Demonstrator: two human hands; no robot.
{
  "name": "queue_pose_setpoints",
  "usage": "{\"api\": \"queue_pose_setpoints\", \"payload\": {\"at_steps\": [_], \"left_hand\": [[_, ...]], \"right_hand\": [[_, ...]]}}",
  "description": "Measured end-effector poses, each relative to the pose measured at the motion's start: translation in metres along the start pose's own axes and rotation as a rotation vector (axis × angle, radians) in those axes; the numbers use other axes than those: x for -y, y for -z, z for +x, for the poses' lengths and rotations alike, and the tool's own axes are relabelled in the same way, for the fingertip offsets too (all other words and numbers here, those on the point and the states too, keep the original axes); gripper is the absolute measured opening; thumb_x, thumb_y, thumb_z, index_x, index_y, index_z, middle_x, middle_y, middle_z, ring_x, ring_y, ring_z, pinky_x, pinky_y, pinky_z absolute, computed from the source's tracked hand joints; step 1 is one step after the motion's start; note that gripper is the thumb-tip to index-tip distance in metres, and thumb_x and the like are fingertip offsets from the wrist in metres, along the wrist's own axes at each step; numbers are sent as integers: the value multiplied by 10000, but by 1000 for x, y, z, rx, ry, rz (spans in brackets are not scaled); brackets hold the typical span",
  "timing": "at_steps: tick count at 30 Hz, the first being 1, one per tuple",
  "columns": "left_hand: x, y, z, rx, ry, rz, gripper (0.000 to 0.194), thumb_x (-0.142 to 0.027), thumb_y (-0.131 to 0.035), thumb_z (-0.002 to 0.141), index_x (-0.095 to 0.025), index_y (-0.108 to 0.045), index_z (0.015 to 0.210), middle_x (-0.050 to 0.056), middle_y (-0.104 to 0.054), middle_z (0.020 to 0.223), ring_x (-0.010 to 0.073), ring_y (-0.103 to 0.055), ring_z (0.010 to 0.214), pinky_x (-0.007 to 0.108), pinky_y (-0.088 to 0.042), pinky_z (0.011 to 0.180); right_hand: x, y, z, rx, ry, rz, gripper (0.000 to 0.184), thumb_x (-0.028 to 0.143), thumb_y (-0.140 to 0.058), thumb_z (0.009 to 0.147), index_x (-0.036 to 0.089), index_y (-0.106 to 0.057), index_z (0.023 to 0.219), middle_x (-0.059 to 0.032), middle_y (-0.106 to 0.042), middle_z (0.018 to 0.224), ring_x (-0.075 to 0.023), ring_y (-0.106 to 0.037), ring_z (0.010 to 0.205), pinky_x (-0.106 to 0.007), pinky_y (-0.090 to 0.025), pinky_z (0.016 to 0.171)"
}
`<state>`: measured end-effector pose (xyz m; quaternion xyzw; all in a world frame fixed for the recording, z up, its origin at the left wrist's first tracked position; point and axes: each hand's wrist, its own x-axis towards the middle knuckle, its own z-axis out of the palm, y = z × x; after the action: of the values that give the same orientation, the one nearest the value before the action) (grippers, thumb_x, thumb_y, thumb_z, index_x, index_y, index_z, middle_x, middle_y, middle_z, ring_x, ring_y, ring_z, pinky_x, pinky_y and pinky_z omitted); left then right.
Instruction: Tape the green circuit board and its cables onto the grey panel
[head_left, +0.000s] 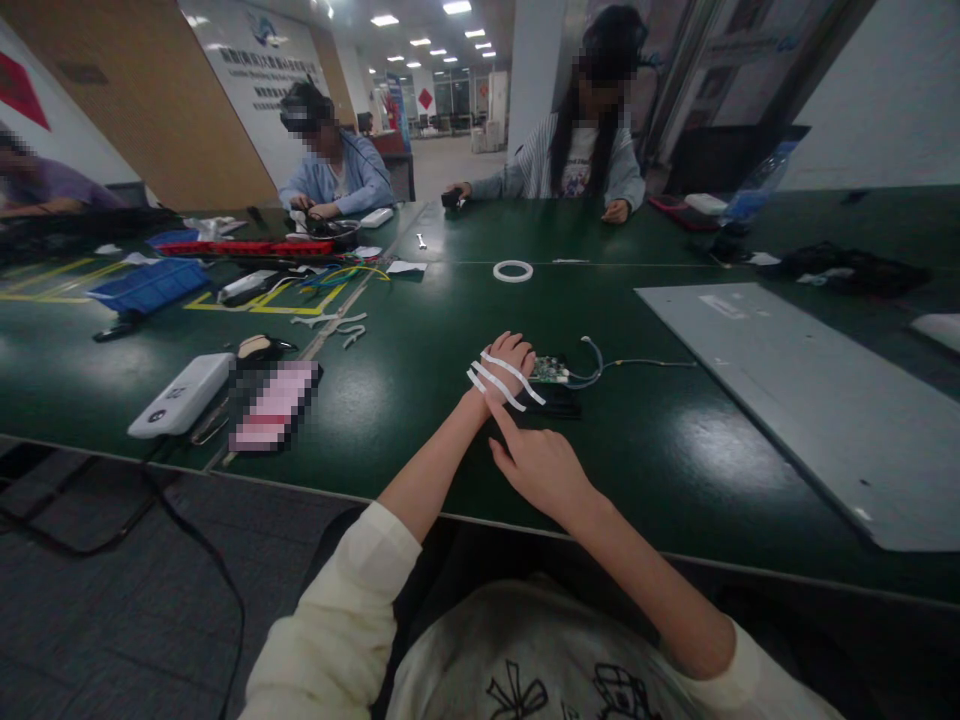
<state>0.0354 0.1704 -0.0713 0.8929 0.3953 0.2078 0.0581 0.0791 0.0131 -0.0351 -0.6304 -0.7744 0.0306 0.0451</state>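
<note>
My left hand (511, 362) lies palm down on the green table, its fingers stretched forward. Several white tape strips (506, 376) cross the back of this hand and the wrist, some with free ends sticking out. My right hand (541, 468) is just in front, its index finger stretched out and touching the left wrist by the strips, its thumb apart. Neither hand holds anything I can see. Beside the left fingers is a green circuit board (551, 370), partly hidden, with a grey cable (600, 365) running right. A dark flat piece (559, 403) lies just below the board.
A white tape roll (513, 271) lies farther back. To the right is a large grey panel (795, 390). Leftward are a pink phone (276, 405), a white power bank (184, 395) and a blue tray (150, 286). Two people (337, 165) sit across the table; another sits far left.
</note>
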Motion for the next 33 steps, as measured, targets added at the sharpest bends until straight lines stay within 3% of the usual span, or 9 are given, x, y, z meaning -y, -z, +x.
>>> {"api": "queue_pose_setpoints", "payload": {"at_steps": [6, 14, 24, 29, 33], "left_hand": [[4, -7, 1, -37, -10, 6, 354, -312, -311, 950, -173, -579, 1136, 81, -514, 1309, 220, -372, 1299, 424, -332, 1075], [5, -7, 2, -32, -21, 14, 362, -315, -312, 948, -169, -581, 1142, 81, -525, 1299, 223, -377, 1295, 416, -336, 1072], [7, -5, 2, -25, -24, -25, 344, -310, -327, 942, -162, -585, 1115, 97, -525, 1291, 212, -394, 1286, 421, -323, 1084], [11, -10, 4, -57, -52, -81, 309, -292, -365, 928, -142, -608, 1047, 113, -565, 1229, 214, -435, 1252, 433, -325, 1079], [10, -7, 7, -99, -78, -155, 295, -273, -383, 918, -125, -635, 956, 117, -613, 1137, 208, -490, 1197, 409, -330, 1080]], "right_hand": [[0, 0, -3, -1, -3, 40, 586, 284, -338, 938, 161, -124, 1470, -55, -662, 746, -185, -626, 624, -258, -426, 572], [0, 0, -8, -42, -7, 77, 530, 271, -317, 938, 147, -231, 1447, -60, -654, 740, -172, -614, 605, -248, -409, 558], [-14, 5, -16, -204, -31, 210, 390, 271, -359, 924, 195, -507, 1277, -20, -649, 713, -138, -594, 587, -234, -395, 558], [-59, 18, -9, -315, -151, 210, 352, 307, -403, 901, 224, -566, 1202, -11, -654, 734, -150, -592, 598, -252, -409, 567], [-132, 27, 5, -417, -278, 175, 345, 281, -453, 866, 178, -587, 1166, -56, -668, 907, -184, -616, 784, -297, -453, 732]]}}
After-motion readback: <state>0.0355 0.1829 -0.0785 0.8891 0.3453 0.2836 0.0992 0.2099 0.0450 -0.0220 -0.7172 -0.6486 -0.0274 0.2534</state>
